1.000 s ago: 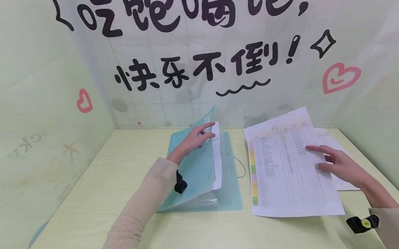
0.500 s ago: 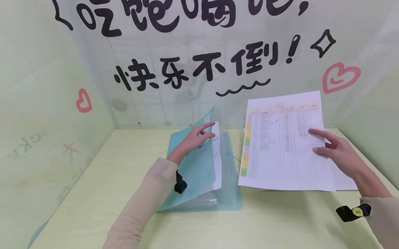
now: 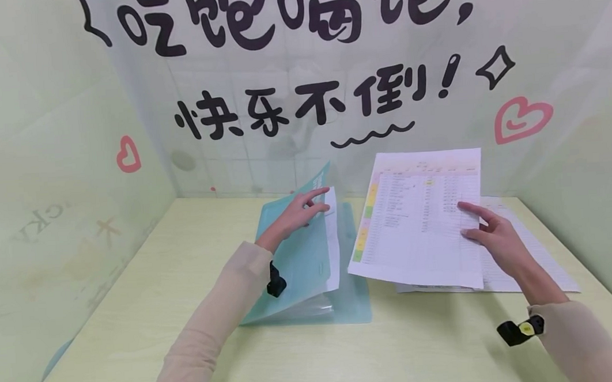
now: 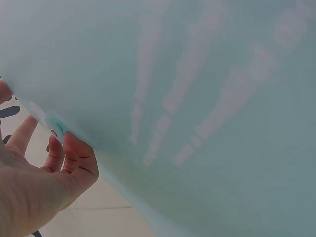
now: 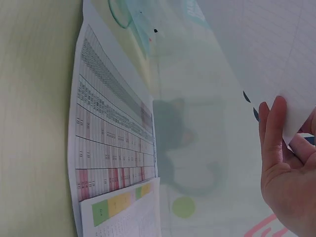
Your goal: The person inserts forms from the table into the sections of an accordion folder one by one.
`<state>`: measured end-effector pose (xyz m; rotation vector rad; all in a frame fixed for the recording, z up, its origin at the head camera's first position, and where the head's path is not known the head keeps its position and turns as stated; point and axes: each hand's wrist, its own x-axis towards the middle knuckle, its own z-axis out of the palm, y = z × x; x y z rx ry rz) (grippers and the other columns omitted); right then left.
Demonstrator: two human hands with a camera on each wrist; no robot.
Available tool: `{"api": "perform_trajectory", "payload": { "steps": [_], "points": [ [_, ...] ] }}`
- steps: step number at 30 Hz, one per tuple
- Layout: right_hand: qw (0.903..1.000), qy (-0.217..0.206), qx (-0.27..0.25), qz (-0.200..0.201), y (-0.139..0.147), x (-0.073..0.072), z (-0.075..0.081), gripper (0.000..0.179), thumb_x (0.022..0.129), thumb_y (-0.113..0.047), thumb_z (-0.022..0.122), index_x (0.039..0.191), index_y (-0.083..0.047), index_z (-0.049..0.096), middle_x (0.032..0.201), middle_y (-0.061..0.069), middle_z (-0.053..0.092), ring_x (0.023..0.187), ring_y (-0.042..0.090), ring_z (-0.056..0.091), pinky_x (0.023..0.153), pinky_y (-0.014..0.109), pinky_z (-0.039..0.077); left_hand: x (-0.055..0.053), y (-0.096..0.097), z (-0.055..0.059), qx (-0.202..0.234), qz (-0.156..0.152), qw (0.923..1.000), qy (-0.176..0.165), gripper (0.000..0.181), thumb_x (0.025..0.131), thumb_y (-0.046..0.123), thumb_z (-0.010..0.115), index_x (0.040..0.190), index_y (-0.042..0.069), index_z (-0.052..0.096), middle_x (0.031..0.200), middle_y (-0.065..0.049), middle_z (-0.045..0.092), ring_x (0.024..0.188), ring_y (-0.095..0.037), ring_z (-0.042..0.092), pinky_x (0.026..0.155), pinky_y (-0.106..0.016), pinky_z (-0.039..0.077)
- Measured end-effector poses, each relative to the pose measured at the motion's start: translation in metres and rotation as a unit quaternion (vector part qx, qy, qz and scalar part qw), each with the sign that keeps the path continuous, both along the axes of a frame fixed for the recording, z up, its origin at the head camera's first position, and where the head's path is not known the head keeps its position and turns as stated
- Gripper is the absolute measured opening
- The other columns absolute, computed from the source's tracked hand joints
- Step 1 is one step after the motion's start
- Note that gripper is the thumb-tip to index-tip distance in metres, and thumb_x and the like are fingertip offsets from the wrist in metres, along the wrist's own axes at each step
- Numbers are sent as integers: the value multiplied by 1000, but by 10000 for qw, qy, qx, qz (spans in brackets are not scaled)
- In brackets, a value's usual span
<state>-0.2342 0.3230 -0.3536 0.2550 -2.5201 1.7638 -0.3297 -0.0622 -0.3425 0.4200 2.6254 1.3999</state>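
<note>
**Sheet Raised Beside a Half-Open Folder**

Small type on the printed sheet (image 3: 417,225), right of centre in the head view, is too faint to read, and whether it is one page or several cannot be told. It hides much of the loose papers (image 3: 527,254) lying behind and below it. In the right wrist view the sheet runs off the top edge, and the right hand (image 3: 495,241) is cut off at the right. The left hand (image 3: 299,210) is partly out of its own wrist view, at the left edge.

The white sheet hangs tilted above the table (image 3: 135,292), ruled in columns, with yellow, green and pink blocks down its left side. The right hand pinches its right edge, thumb and fingers nearly closed on the paper; its lower left corner overlaps the folder's right edge in the picture.

At centre, the left hand's bent fingers grip the raised cover edge of a teal folder (image 3: 293,243), index finger stretched out. The cover stands over most of a white paper (image 3: 333,253) inside, leaving a strip visible. The loose papers carry pink-shaded cells in the right wrist view, where a green loop (image 5: 118,15) shows at upper left. Black lettering (image 3: 301,107) spans the back wall.
</note>
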Motion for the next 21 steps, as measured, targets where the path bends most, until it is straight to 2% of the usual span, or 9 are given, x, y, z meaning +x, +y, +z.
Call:
{"api": "perform_trajectory", "payload": {
  "steps": [4,9,14,21],
  "points": [
    [9998,-71,-115,120,-17,7,1,54,87,-14,55,137,-14,34,122,4,36,80,7,55,63,24,48,-2,0,-2,-14,40,10000,6,49,84,38,52,131,34,41,89,3,42,87,-18,42,68,-32,44],
    [9993,-219,-221,186,-31,8,-7,55,87,-10,55,137,-9,32,124,8,37,81,7,55,64,24,48,3,-1,1,23,16,10000,87,49,84,37,53,131,32,42,87,3,43,85,-19,42,68,-31,44],
    [9976,-398,-482,295,-43,6,-14,54,86,-5,53,136,-4,31,125,19,35,82,10,57,65,27,48,5,0,1,13,39,9999,159,49,84,37,53,132,31,42,90,-2,46,84,-19,43,66,-31,44],
    [9932,-806,-686,484,-57,5,-19,57,85,-3,53,136,-3,30,122,20,40,81,15,59,65,32,49,3,0,-1,11,29,9999,157,50,84,36,52,132,31,41,92,-3,45,85,-19,42,67,-32,44]
  ]
}}
